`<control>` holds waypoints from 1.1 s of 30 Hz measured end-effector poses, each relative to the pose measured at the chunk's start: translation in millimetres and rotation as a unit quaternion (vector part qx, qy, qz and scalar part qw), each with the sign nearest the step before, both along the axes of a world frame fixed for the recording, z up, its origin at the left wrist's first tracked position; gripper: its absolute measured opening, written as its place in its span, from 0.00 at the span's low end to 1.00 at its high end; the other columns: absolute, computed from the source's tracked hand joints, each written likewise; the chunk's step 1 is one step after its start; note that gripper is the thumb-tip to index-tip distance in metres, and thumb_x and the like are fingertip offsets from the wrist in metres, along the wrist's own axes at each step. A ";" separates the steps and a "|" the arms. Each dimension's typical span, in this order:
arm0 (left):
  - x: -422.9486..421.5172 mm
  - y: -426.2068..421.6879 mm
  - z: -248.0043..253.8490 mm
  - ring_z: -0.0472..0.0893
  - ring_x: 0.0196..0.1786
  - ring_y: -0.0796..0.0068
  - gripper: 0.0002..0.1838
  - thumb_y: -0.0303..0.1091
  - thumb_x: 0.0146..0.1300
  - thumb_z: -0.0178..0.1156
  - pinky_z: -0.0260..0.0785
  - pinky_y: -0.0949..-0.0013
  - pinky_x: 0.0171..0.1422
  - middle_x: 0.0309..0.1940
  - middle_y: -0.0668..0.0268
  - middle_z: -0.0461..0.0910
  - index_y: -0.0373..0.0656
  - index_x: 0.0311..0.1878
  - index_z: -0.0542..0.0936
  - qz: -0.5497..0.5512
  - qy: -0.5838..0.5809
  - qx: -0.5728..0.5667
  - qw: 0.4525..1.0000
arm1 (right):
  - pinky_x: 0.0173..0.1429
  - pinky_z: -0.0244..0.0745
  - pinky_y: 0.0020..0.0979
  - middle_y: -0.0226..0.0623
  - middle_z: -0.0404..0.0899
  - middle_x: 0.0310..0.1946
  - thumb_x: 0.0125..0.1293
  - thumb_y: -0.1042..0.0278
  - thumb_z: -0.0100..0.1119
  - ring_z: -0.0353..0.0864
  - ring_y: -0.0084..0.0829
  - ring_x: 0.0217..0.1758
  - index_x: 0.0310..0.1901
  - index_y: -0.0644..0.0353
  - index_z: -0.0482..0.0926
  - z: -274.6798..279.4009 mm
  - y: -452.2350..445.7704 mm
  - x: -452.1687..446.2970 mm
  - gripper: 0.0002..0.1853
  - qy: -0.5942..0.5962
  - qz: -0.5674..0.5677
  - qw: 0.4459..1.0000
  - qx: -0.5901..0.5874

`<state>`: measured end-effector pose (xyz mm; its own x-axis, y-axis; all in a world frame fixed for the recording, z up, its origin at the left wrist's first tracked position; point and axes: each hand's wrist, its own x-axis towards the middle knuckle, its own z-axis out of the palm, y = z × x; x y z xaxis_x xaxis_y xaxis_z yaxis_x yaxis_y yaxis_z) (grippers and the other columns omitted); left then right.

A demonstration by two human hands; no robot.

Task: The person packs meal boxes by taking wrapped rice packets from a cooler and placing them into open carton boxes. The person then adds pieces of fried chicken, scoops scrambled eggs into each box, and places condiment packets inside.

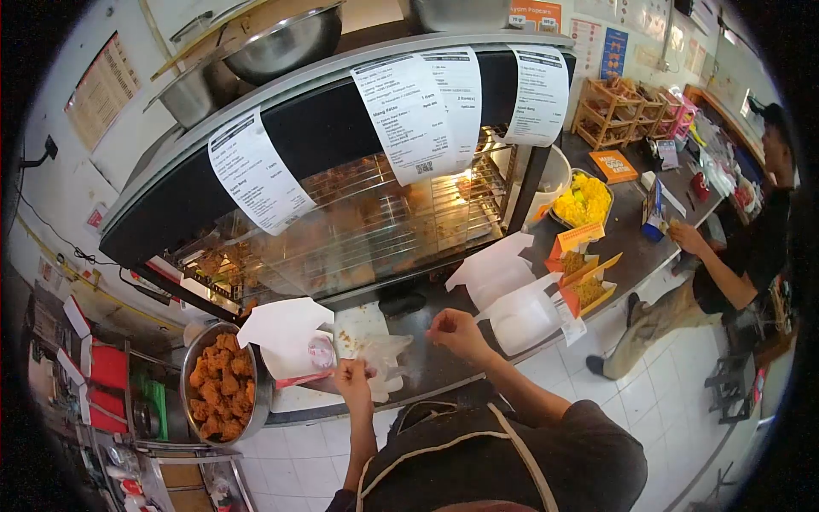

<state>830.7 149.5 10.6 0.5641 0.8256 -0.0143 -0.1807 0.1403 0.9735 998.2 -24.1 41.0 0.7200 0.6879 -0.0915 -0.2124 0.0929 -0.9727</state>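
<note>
My left hand (354, 381) is closed by the near edge of an open white paper box (292, 340); what its fingers hold, if anything, I cannot make out. A small clear-lidded cup (322, 352) sits in that box. Beside my left hand, a clear plastic glove (386, 354) lies over a crumb-specked white paper (351, 322). Above the dark counter, my right hand (461, 335) has its fingers curled together, their contents hidden. To its right stand two more open white boxes, one farther back (495, 277) and one nearer (525, 316).
A metal bowl of fried chicken (223, 388) stands at the left. A glass-fronted warmer (341, 230) with hanging receipts (401, 115) rises behind. Orange food boxes (589, 286), a yellow-filled tray (583, 198) and another person (742, 247) are at the right.
</note>
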 end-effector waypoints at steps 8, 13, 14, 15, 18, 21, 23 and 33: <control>28.9 -33.8 30.9 0.73 0.24 0.83 0.07 0.22 0.61 0.60 0.70 0.76 0.29 0.23 0.71 0.73 0.41 0.31 0.72 -0.046 0.042 0.061 0.996 | 0.34 0.74 0.31 0.42 0.81 0.27 0.59 0.73 0.57 0.78 0.25 0.27 0.40 0.65 0.79 49.3 16.2 -46.3 0.08 -0.190 0.115 0.966 -0.132; 20.2 -43.0 16.5 0.73 0.24 0.87 0.05 0.23 0.56 0.64 0.65 0.80 0.28 0.22 0.72 0.77 0.40 0.33 0.77 -0.200 0.103 0.233 0.946 | 0.33 0.73 0.35 0.33 0.81 0.25 0.60 0.68 0.59 0.79 0.31 0.27 0.38 0.65 0.81 -37.0 30.7 -21.6 0.09 0.057 0.061 0.993 -0.088; 16.5 -41.5 11.4 0.73 0.24 0.87 0.05 0.23 0.56 0.64 0.65 0.80 0.28 0.22 0.72 0.77 0.40 0.33 0.77 -0.195 0.100 0.235 0.947 | 0.33 0.73 0.35 0.33 0.81 0.25 0.60 0.68 0.59 0.79 0.31 0.27 0.38 0.65 0.81 -29.8 31.8 -17.9 0.09 0.052 0.065 0.993 -0.087; 12.3 -40.7 6.2 0.72 0.23 0.87 0.05 0.24 0.56 0.65 0.64 0.79 0.28 0.22 0.72 0.76 0.40 0.31 0.77 -0.205 0.114 0.207 0.950 | 0.37 0.74 0.32 0.30 0.81 0.31 0.63 0.67 0.57 0.80 0.31 0.31 0.43 0.65 0.79 -22.6 29.2 -16.1 0.11 0.125 0.047 0.991 -0.007; 9.3 -40.9 6.6 0.72 0.26 0.87 0.06 0.24 0.57 0.66 0.64 0.79 0.31 0.24 0.72 0.76 0.39 0.32 0.77 -0.240 0.139 0.172 0.945 | 0.43 0.72 0.26 0.28 0.79 0.39 0.66 0.62 0.55 0.78 0.26 0.39 0.48 0.65 0.76 -21.6 34.2 -24.8 0.16 0.177 0.057 0.975 0.123; 17.5 -38.0 5.2 0.73 0.28 0.84 0.06 0.27 0.57 0.66 0.66 0.77 0.32 0.27 0.69 0.79 0.38 0.33 0.78 -0.215 0.134 0.229 0.940 | 0.44 0.68 0.25 0.28 0.75 0.41 0.68 0.55 0.51 0.74 0.23 0.41 0.52 0.62 0.71 -11.2 38.0 -32.9 0.20 0.250 0.081 0.949 0.175; 22.7 -42.5 20.5 0.75 0.29 0.83 0.06 0.27 0.57 0.66 0.66 0.76 0.33 0.27 0.69 0.80 0.38 0.34 0.78 -0.222 0.139 0.233 0.936 | 0.42 0.66 0.26 0.27 0.72 0.40 0.71 0.49 0.46 0.71 0.24 0.41 0.57 0.56 0.67 1.2 37.2 -31.2 0.22 0.420 0.054 0.890 0.169; 22.6 -59.7 38.6 0.76 0.25 0.68 0.10 0.33 0.54 0.67 0.68 0.66 0.32 0.25 0.59 0.79 0.39 0.34 0.77 -0.290 0.118 0.264 0.912 | 0.55 0.69 0.26 0.32 0.73 0.47 0.70 0.60 0.49 0.72 0.27 0.50 0.58 0.59 0.67 -69.1 39.4 -22.2 0.18 -0.157 -0.036 0.985 0.054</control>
